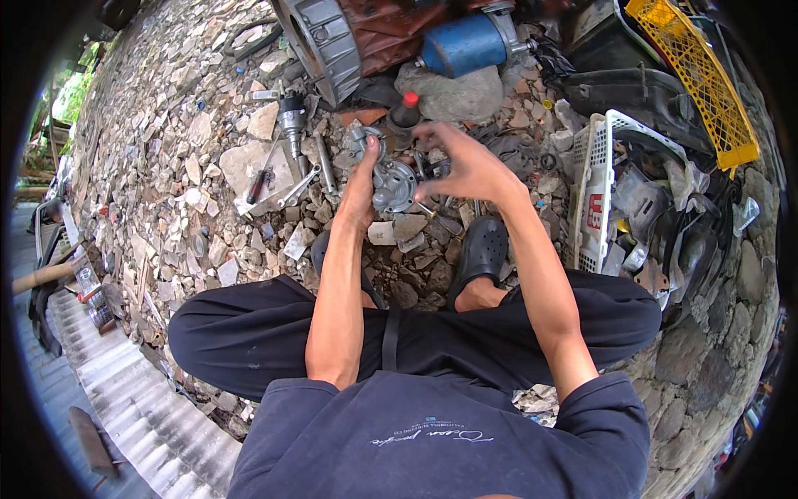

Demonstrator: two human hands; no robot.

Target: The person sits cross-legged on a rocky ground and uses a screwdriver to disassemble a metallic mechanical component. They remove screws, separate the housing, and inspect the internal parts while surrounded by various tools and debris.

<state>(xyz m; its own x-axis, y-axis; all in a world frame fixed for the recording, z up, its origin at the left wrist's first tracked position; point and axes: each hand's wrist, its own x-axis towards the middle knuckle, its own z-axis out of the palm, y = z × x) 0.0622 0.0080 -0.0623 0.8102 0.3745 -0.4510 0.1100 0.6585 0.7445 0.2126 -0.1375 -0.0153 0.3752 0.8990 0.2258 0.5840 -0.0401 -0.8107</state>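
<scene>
Meanwhile left hand point(359, 193) clamped on round metal part point(392, 185); right hand point(467, 166) spread; white crate point(592, 179) holds scrap parts.

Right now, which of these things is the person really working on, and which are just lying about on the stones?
In hand:
left hand holding the round grey metal part
right hand with fingers spread just above it

Lying about:
blue cylinder
red-capped bottle
white crate of scrap
yellow crate
red-handled screwdriver
</scene>
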